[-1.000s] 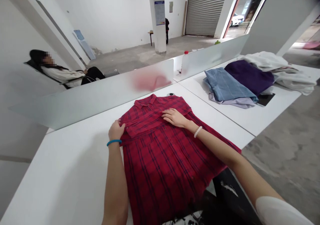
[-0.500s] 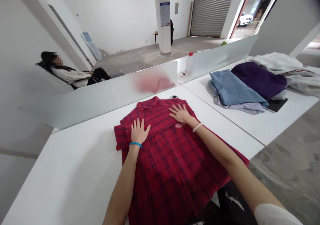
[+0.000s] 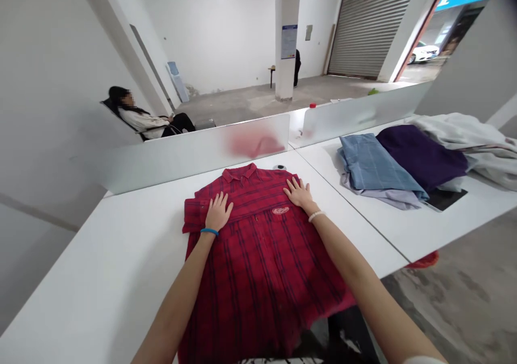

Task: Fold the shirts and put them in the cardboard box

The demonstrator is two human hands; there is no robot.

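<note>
A red plaid shirt [image 3: 258,261] lies spread on the white table, its collar at the far end and its lower part hanging toward me over the near edge. One sleeve is folded across the chest, its cuff sticking out at the left. My left hand [image 3: 218,212], with a blue band at the wrist, rests flat on that sleeve near the cuff, fingers apart. At the shirt's right edge, near the shoulder, lies my right hand [image 3: 299,194], open with spread fingers. A pale embroidered patch shows on the chest between my hands.
Folded blue cloth [image 3: 375,162], dark purple cloth [image 3: 422,151] and whitish cloth [image 3: 476,132] are piled on the right-hand table. A frosted divider [image 3: 181,159] runs along the back. Beyond it, a person [image 3: 141,119] sits in a chair at the left.
My right hand has slid outward over the chest to the shirt's right edge, uncovering the patch. My left hand stays near the cuff. The camera view has shifted.
</note>
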